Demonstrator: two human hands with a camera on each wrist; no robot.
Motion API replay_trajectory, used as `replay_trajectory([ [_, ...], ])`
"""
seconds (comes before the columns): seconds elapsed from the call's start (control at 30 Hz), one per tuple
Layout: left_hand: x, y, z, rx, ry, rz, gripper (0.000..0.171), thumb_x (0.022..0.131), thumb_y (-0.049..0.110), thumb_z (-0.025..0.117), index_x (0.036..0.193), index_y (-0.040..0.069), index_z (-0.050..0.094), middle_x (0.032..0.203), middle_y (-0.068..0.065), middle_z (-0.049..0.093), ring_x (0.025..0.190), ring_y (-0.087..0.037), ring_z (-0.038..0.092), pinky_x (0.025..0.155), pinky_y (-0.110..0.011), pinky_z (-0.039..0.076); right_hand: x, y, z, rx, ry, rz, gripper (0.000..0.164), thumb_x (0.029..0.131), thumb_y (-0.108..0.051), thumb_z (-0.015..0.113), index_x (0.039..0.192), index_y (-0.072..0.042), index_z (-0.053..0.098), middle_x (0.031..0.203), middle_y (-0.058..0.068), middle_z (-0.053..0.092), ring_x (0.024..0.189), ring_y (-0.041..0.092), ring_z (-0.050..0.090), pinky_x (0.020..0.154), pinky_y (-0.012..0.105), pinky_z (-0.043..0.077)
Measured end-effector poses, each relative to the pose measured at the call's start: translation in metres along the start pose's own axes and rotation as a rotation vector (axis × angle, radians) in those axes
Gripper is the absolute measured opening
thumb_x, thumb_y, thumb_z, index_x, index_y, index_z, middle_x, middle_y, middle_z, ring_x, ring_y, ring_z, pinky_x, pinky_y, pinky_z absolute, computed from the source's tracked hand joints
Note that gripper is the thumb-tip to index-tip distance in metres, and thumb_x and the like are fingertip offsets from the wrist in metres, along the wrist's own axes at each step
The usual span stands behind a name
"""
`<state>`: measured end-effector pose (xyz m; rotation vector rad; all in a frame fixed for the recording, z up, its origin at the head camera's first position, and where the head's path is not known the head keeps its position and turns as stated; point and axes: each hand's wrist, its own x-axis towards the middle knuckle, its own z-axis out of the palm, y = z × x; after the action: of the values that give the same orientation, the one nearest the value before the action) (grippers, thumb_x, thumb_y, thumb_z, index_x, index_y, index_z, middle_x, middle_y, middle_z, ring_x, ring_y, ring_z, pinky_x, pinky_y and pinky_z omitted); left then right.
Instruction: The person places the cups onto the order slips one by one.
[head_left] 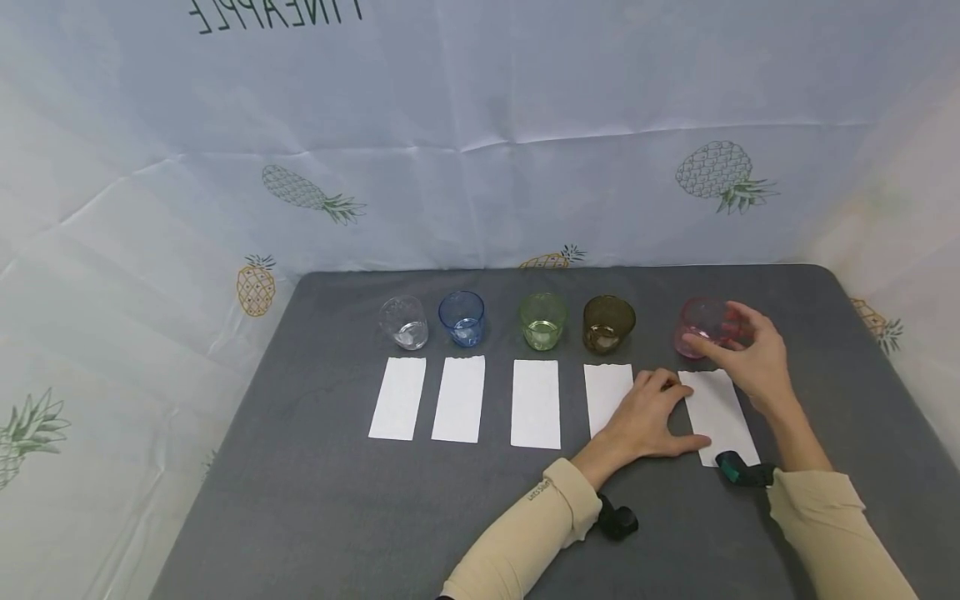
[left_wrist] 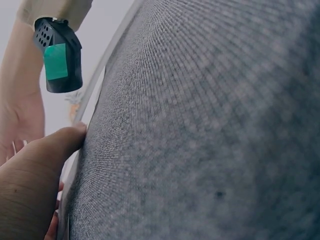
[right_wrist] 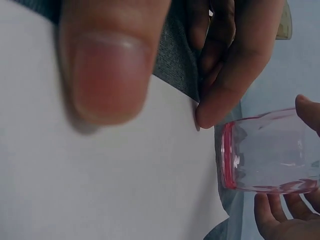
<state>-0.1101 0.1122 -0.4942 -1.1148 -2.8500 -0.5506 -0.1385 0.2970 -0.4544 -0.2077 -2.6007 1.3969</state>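
Note:
At the right end of a row of tumblers, a pink glass stands just behind a white paper slip. My right hand holds this glass from the right, thumb on one side and fingers on the other, as the glass in the right wrist view also shows. My left hand rests at the left edge of the same slip, index fingertip near its far corner and thumb on its near part. In the left wrist view the left thumb lies along the paper.
Clear, blue, green and brown glasses stand leftward along the back of the grey table. White slips lie in front of them. A pineapple-print curtain hangs behind.

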Motion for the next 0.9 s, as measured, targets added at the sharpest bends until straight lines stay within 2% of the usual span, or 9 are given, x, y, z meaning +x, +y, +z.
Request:
replay_trajectory([
  [0.2,0.0,0.0,-0.002,0.007,0.009,-0.004,0.066,0.083,0.066,0.073,0.135,0.026,0.065,0.133,0.006,0.057,0.119,-0.01,0.052,0.104,-0.013,0.043,-0.004,-0.004,-0.005,-0.021,0.011,-0.007,0.087,0.087,-0.027,0.083,0.158,-0.007,0.036,0.129,-0.003,0.044,0.107,-0.01,0.04,0.084,-0.002,0.042],
  [0.27,0.0,0.0,-0.002,0.008,0.012,-0.002,0.066,0.083,0.066,0.073,0.135,0.026,0.065,0.133,0.006,0.057,0.119,-0.01,0.052,0.104,-0.013,0.043,-0.007,-0.006,-0.007,-0.018,0.012,-0.007,0.087,0.087,-0.027,0.083,0.158,-0.007,0.036,0.132,0.001,0.045,0.108,-0.011,0.039,0.084,-0.003,0.041],
  [0.4,-0.001,0.0,0.0,0.008,0.007,0.001,0.066,0.084,0.066,0.072,0.135,0.026,0.065,0.134,0.006,0.057,0.12,-0.01,0.052,0.104,-0.014,0.043,-0.015,-0.01,-0.012,-0.02,0.016,-0.004,0.088,0.087,-0.027,0.083,0.159,-0.008,0.035,0.142,0.017,0.043,0.109,-0.012,0.038,0.084,-0.004,0.04],
  [0.6,0.0,0.0,0.001,0.005,0.005,0.002,0.066,0.084,0.066,0.072,0.136,0.026,0.065,0.135,0.006,0.057,0.121,-0.01,0.052,0.105,-0.015,0.043,-0.027,-0.017,-0.02,-0.037,0.027,0.006,0.089,0.086,-0.026,0.084,0.159,-0.009,0.035,0.142,0.017,0.044,0.11,-0.012,0.039,0.087,-0.005,0.04],
  [0.67,0.0,0.001,0.001,0.008,0.006,0.003,0.066,0.084,0.066,0.072,0.136,0.026,0.064,0.134,0.006,0.057,0.121,-0.01,0.052,0.105,-0.014,0.043,-0.031,-0.019,-0.023,-0.043,0.029,0.012,0.089,0.086,-0.025,0.084,0.159,-0.01,0.035,0.139,0.012,0.046,0.109,-0.013,0.039,0.087,-0.005,0.039],
  [0.77,0.0,0.001,0.0,0.014,0.005,0.002,0.066,0.084,0.066,0.072,0.136,0.027,0.064,0.134,0.006,0.057,0.12,-0.01,0.052,0.105,-0.014,0.044,-0.037,-0.022,-0.027,-0.033,0.031,0.017,0.089,0.086,-0.024,0.084,0.159,-0.011,0.035,0.13,-0.007,0.049,0.108,-0.014,0.039,0.085,-0.006,0.038],
  [0.9,0.0,0.001,-0.001,0.013,-0.005,-0.007,0.066,0.085,0.066,0.071,0.136,0.027,0.064,0.135,0.006,0.057,0.121,-0.01,0.052,0.105,-0.014,0.044,-0.044,-0.024,-0.033,-0.021,0.041,0.016,0.089,0.085,-0.021,0.085,0.159,-0.011,0.036,0.119,-0.03,0.042,0.109,-0.015,0.041,0.083,-0.005,0.036],
])
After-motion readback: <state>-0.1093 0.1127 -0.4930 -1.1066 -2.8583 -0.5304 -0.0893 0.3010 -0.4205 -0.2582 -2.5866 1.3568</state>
